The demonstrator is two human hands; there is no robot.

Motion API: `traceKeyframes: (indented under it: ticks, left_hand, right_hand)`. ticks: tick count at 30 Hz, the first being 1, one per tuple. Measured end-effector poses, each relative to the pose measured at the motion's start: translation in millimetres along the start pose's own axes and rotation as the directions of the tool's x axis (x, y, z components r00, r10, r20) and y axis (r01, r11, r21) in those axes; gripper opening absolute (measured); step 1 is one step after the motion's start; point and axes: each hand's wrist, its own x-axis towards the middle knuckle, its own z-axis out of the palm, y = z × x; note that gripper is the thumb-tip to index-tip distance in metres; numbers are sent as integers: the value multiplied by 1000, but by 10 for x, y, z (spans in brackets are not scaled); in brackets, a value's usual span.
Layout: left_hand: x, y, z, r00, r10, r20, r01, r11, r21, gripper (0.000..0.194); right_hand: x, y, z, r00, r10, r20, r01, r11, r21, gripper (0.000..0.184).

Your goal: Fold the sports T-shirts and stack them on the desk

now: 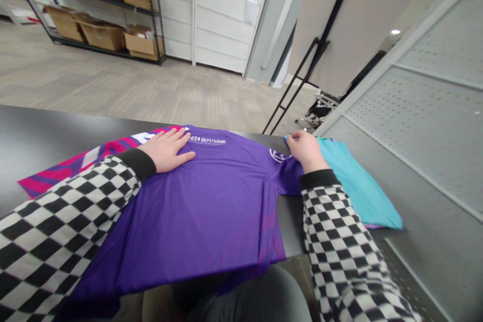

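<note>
A purple T-shirt (211, 211) with white "2024" lettering below its collar lies spread over the dark table, its lower part hanging past the near edge. My left hand (166, 150) rests flat on it near the collar, fingers stretched out. Beyond that hand lies the pink-and-purple patterned sleeve (56, 173). At the other sleeve (283, 166), which bears a white round logo, my right hand (306, 150) is closed in a pinch at the outer end. The fingertips are partly hidden, and a bit of blue fabric shows beside them. A turquoise folded garment (356, 181) lies just right of this hand.
The dark table (94, 123) ends at a far edge above the carpeted floor (181, 93). A grey perforated panel (422, 126) rises on the right. Across the floor are a shelf with cardboard boxes (101, 32), white cabinets (222, 25) and a black metal stand (302, 80).
</note>
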Motion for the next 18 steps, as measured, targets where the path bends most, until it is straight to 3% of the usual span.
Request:
traceKeyframes:
  ticks: [2, 4, 7, 10, 14, 18]
  left_hand:
    - [2, -7, 6, 1000, 4, -4, -4, 1000, 0, 98]
    - [5, -18, 15, 1000, 11, -10, -11, 1000, -2, 98]
    - [6, -37, 23, 1000, 0, -9, 0, 1000, -2, 99]
    - [8, -59, 20, 1000, -21, -6, 21, 1000, -1, 99]
    - [18, -99, 17, 1000, -24, -2, 24, 1000, -4, 99]
    - [40, -155, 41, 999, -29, -20, 28, 999, -21, 99]
  right_hand:
    - [-66, -126, -44, 997, -78, -19, 79, 995, 55, 32]
    - [-136, -246, -56, 986, -165, 34, 161, 981, 104, 31]
    - [-201, -323, -2, 936, -231, 266, 202, 970, 132, 25]
    - [-183, -237, 73, 897, -170, 408, 149, 985, 82, 24]
    - [-72, -48, 72, 947, -52, 316, 65, 997, -31, 32]
    - [-7, -15, -27, 990, 22, 138, -16, 999, -43, 34]
